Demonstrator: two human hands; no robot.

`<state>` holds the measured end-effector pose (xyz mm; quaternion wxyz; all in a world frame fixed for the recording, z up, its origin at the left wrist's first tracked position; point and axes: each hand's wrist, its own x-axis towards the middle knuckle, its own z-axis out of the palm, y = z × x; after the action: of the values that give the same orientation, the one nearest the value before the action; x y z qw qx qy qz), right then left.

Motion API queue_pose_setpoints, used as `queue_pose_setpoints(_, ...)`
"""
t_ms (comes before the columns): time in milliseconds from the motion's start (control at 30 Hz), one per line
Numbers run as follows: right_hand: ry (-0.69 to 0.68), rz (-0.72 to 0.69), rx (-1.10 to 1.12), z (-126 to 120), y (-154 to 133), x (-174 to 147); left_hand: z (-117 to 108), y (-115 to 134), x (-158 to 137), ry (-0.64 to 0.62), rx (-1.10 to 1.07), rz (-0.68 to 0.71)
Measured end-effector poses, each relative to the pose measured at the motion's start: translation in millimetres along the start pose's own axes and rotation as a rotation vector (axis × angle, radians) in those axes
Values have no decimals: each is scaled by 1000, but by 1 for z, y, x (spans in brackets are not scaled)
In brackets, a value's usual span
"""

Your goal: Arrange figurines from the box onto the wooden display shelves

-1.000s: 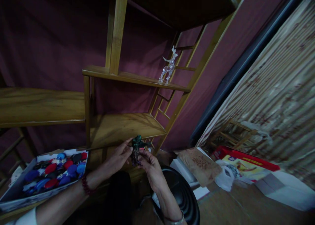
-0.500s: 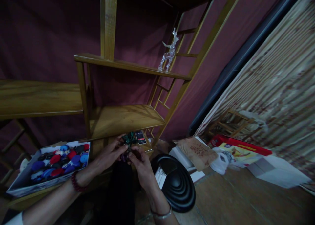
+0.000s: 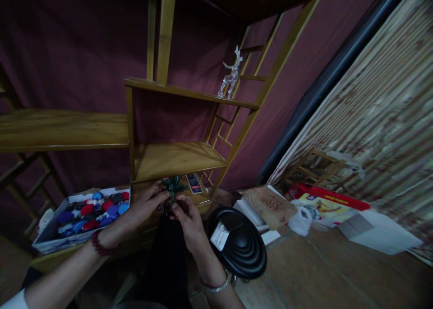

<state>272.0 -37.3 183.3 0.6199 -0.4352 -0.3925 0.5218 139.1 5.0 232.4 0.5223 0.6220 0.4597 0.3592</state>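
Close together in front of my lap, both hands work on a small shiny dark green ornament with pointed lobes and darker, purplish bits beneath. My left hand, with a dark red bead bracelet at the wrist, has its fingers closed on the ornament's left side. On the lower right side, my right hand pinches it between thumb and fingers; a silver bangle circles that wrist. The fingers partly hide the ornament's lower part. Just beyond the hands, a phone with a lit screen lies on the low wooden surface.
Left, an open box holds many red, blue and black round pieces. A wooden shelf unit rises ahead, bearing a clear deer figurine. Right are a black round stool, a brown paper bag and a red-yellow box.
The view has shifted slightly, so the box and shelves appear further right. The green ornament now shows spread-out lobes above my fingers. Both hands stay on it.
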Motion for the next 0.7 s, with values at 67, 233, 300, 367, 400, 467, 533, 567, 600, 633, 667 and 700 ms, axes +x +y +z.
queue_pose_setpoints(67,0,9,12,3,0,-2,-2,1,-4,12,21,-11)
queue_pose_setpoints(233,-9,14,22,10,5,-8,-8,1,-13,46,17,-16)
queue_pose_setpoints(300,-7,20,20,13,7,-10,-11,-1,-16,38,11,-11)
queue_pose_setpoints(367,-6,23,27,15,9,-13,-13,-4,-17,24,10,-8)
queue_pose_setpoints(400,-4,25,31,16,10,-14,-14,-5,-18,19,12,-5)
queue_pose_setpoints(467,12,28,38,16,11,-15,-14,-8,-17,12,16,-1)
queue_pose_setpoints(533,27,28,41,15,13,-16,-13,-12,-16,6,6,-3)
queue_pose_setpoints(567,34,28,43,14,13,-17,-12,-14,-15,0,-2,-7)
queue_pose_setpoints(600,42,30,44,13,14,-17,-11,-16,-13,-14,-12,-12)
queue_pose_setpoints(633,49,35,45,11,15,-17,-9,-19,-12,-27,-20,-14)
queue_pose_setpoints(667,56,42,43,10,16,-17,-7,-21,-11,-36,-26,-15)
queue_pose_setpoints(700,65,48,40,8,17,-16,-6,-22,-9,-41,-28,-14)
